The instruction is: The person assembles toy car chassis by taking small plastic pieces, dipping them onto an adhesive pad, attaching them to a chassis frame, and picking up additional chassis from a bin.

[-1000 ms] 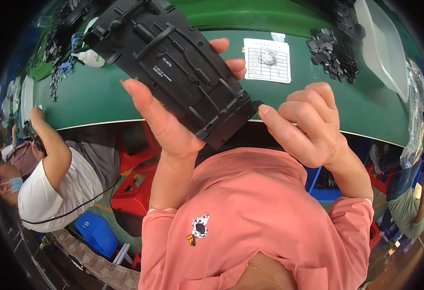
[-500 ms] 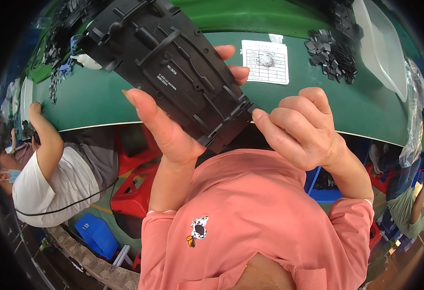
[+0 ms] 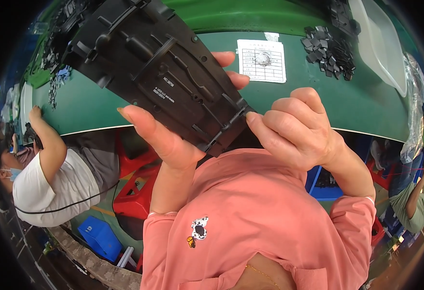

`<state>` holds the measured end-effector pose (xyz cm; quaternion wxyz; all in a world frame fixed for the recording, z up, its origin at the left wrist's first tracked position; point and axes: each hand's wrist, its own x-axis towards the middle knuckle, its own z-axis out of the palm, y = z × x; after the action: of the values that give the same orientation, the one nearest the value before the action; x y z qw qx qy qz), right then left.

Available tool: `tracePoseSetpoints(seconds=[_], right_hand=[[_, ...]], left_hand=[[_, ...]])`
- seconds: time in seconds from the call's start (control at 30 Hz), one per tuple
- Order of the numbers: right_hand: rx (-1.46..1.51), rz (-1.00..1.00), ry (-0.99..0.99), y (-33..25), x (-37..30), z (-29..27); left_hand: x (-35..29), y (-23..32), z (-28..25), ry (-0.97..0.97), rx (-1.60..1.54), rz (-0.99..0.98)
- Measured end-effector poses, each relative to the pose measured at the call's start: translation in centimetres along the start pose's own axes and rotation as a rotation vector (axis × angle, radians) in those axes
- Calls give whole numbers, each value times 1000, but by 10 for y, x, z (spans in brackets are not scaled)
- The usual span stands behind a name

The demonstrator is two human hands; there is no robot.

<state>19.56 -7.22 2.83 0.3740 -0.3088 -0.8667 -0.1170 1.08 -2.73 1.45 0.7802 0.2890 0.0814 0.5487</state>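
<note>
A long black moulded plastic part (image 3: pixel 178 82), with ribs, clips and small white lettering, is tilted above the table's front edge. My left hand (image 3: pixel 161 137) is closed around it from below, with the thumb at its left edge and two fingertips showing past its right edge. My right hand (image 3: pixel 294 126) is closed, its fingers curled. Its foremost fingertip presses on the part's near right corner, beside a small clip. Whatever may be between those fingers is hidden.
On the green table (image 3: pixel 270 104) lie a printed paper sheet (image 3: pixel 262 72) and a pile of small black pads (image 3: pixel 328 53). A translucent white tub (image 3: pixel 379 48) stands at right. A person in a white shirt (image 3: pixel 59 181) sits at left, near a red stool (image 3: pixel 137 193) and a blue bin (image 3: pixel 101 237).
The black part has shifted slightly left and down in the picture. My right fingertip has moved slightly left and stays at the corner; the small black piece seen beside it no longer shows clearly.
</note>
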Motion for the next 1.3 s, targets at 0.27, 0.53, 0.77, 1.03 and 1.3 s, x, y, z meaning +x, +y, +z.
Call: tracePoseSetpoints(seconds=[0.27,0.53,0.77,1.03,1.3], right_hand=[[184,220,45,-2,-1,-5],[1142,1365,-94,-38,4,-15],[1316,1445,-45,-42,6,-8],[1359,1520,-18,-38,11,-7],[1377,1512,37,-36,6,-11]], left_hand=[[0,7,-13,-136,11,100],[0,3,-17,-326,14,93],[-3,-4,-3,-252,30,158],[-8,-10,-1,-202,-25,142],[-8,-13,3,-177,-8,107]])
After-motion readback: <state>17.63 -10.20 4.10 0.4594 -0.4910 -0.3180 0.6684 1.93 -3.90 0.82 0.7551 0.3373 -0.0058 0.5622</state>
